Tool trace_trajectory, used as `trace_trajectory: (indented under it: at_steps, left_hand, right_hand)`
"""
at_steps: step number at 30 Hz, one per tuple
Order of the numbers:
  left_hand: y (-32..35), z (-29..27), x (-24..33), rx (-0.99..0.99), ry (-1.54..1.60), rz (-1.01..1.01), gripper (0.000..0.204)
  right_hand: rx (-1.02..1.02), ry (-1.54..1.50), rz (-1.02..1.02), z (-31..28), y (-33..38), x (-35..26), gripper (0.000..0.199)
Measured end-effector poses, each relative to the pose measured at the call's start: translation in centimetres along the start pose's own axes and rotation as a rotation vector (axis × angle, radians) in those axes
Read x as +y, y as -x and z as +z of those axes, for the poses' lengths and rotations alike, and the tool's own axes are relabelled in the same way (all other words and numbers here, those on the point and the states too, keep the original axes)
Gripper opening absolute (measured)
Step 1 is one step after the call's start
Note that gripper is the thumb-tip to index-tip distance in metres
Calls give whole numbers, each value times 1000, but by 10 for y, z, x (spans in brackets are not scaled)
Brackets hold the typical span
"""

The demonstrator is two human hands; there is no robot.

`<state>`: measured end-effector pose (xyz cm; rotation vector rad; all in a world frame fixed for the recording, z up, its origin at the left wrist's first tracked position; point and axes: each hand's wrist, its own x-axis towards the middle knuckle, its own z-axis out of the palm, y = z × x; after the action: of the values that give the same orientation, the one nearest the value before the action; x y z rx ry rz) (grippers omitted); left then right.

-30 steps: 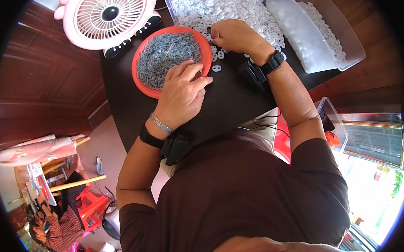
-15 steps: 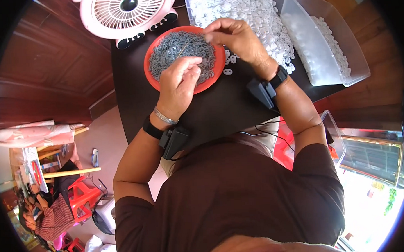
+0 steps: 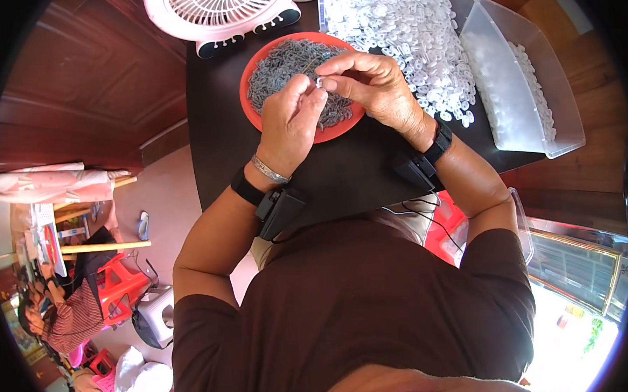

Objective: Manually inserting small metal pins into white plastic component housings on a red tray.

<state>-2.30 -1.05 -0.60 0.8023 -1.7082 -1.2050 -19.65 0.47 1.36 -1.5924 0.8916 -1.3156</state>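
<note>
Over a round orange-red bowl (image 3: 253, 114) heaped with small grey hook-like pieces (image 3: 280, 68), my two hands meet at their fingertips. My left hand (image 3: 291, 123) is closed in a pinch, thumb against forefinger; what it grips is mostly hidden. With thumb and forefinger closed, my right hand (image 3: 379, 91) pinches a small white piece (image 3: 319, 83) right at the left fingertips. Just above these tips shows a thin yellowish stick (image 3: 310, 66); I cannot tell what holds it.
Beyond my right hand lies a big heap of white oval two-holed plastic pieces (image 3: 404, 24), some loose near the bowl. A clear plastic bin (image 3: 506, 96) stands right, a pink fan (image 3: 222, 25) back left, all on the dark table (image 3: 221, 158). A person (image 3: 74, 311) is at far left.
My right hand has come in to meet the left, where before the two were apart. The whole view has shifted slightly, with the bowl and fan now further right and up.
</note>
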Motion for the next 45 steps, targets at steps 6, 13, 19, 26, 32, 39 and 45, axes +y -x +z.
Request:
trace_trajectory:
  at_steps: [6, 13, 19, 26, 32, 39, 45]
  left_hand:
    - [-1, -5, 2, -52, 143, -54, 22]
    - [-2, -11, 6, -81, 140, -100, 23]
    - [-1, -7, 6, -87, 66, -52, 15]
    - [1, -7, 2, -101, 127, -51, 13]
    - [1, -7, 5, -94, 129, -51, 14]
    - [0, -9, 6, -108, 124, -77, 15]
    - [0, -6, 6, -101, 153, -81, 16]
  right_hand:
    - [-38, 210, -67, 1, -1, -1, 17]
    - [-82, -1, 75, 0, 1, 1, 18]
    - [-50, 164, 2, -1, 1, -2, 14]
    - [-31, 346, -150, -3, 2, 2, 15]
    - [-58, 436, -165, -2, 3, -1, 22]
    - [-90, 509, -254, -4, 1, -1, 26]
    - [-68, 572, -288, -3, 1, -5, 24]
